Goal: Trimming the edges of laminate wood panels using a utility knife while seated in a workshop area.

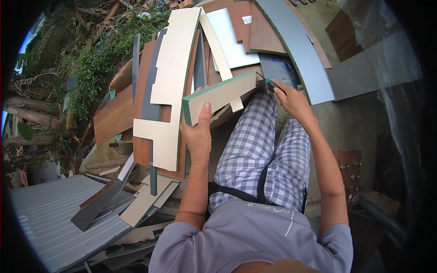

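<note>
My left hand (pixel 198 132) grips the near left end of a beige board piece (pixel 227 94) with green edges, the thumb lying along its face. The board is tilted and reaches across above my legs toward the right. My right hand (pixel 295 103) is closed around a dark-handled hand tool (pixel 271 84) with a green part and a thin blade at the board's far right end. Whether the tool is a knife or a scraper I cannot tell. Under the board, a narrow cream strip (pixel 236 104) sticks out.
A long notched cream panel (pixel 175 63) lies on brown boards (pixel 144 82) to the left. Further panels, white (pixel 223 36) and grey (pixel 298 50), lie ahead. Offcuts (pixel 148 200) rest beside a corrugated metal sheet (pixel 50 214) at lower left. Clear plastic sheeting (pixel 391 86) hangs at right.
</note>
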### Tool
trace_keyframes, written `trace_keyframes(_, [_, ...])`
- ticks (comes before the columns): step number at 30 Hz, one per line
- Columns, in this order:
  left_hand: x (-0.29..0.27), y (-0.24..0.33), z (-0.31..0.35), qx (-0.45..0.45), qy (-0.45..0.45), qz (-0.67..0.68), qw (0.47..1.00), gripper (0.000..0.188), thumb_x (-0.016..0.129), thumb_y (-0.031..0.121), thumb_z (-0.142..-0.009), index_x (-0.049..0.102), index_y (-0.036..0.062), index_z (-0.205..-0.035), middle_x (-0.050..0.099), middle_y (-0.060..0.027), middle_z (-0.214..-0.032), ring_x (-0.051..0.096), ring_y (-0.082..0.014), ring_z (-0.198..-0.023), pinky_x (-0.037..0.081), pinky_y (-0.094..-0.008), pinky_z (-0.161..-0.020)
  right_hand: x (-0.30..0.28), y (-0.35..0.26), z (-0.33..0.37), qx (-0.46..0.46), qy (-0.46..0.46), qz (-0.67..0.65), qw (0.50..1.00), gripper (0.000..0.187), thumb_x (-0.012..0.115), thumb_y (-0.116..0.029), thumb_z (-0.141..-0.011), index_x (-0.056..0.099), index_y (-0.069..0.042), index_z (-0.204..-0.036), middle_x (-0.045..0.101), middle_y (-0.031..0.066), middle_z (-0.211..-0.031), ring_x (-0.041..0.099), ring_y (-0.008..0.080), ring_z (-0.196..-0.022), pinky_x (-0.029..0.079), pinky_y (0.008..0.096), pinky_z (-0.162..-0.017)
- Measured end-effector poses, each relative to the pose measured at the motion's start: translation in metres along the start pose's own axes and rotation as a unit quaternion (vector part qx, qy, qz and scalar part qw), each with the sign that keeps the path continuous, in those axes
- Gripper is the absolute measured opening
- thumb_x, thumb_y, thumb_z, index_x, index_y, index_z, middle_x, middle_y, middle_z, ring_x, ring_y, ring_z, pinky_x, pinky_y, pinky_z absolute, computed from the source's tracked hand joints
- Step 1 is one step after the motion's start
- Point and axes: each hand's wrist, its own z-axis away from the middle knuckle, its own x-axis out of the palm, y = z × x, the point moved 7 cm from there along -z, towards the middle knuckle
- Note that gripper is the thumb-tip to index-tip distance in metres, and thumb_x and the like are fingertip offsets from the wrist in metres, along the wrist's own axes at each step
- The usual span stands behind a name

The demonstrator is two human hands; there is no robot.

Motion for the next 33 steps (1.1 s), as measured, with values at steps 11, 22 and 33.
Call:
trace_keyframes(11, [-0.066, -0.057, -0.003, -0.092, 0.092, 0.277, 0.952, 0.050, 0.057, 0.022, -0.090, 0.039, -0.0063, -0.127, 0.053, -0.0214, -0.119, 0.057, -0.0322, -0.108, 0.052, -0.0446, -0.090, 0.014, -0.016, 0.022, 0.137, -0.125, -0.564, 0.804, 0.047, 0.037, -0.029, -0.097, 0.033, -0.012, -0.141, 0.050, 0.0023, -0.069, 0.047, 0.0085, -0.051, 0.045, 0.0239, -0.046])
trace_keyframes(22, [-0.089, -0.035, -0.011, -0.032, 0.159, 0.350, 0.923, 0.047, 0.056, 0.025, -0.091, 0.041, -0.0026, -0.126, 0.050, -0.0175, -0.123, 0.051, -0.0303, -0.116, 0.044, -0.0476, -0.099, 0.038, -0.034, 0.057, 0.097, -0.285, -0.472, 0.829, 0.050, 0.039, -0.031, -0.097, 0.030, -0.010, -0.142, 0.051, 0.0017, -0.068, 0.046, 0.0075, -0.051, 0.043, 0.0227, -0.043])
trace_keyframes(33, [-0.202, -0.144, -0.106, -0.021, 0.330, 0.587, 0.739, 0.055, 0.052, 0.034, -0.092, 0.037, -0.0065, -0.126, 0.041, -0.0199, -0.130, 0.042, -0.0324, -0.123, 0.034, -0.0466, -0.107, 0.052, -0.021, 0.080, 0.105, -0.286, -0.542, 0.783, 0.049, 0.039, -0.030, -0.098, 0.032, -0.010, -0.141, 0.051, 0.0021, -0.069, 0.047, 0.0078, -0.052, 0.043, 0.0223, -0.045])
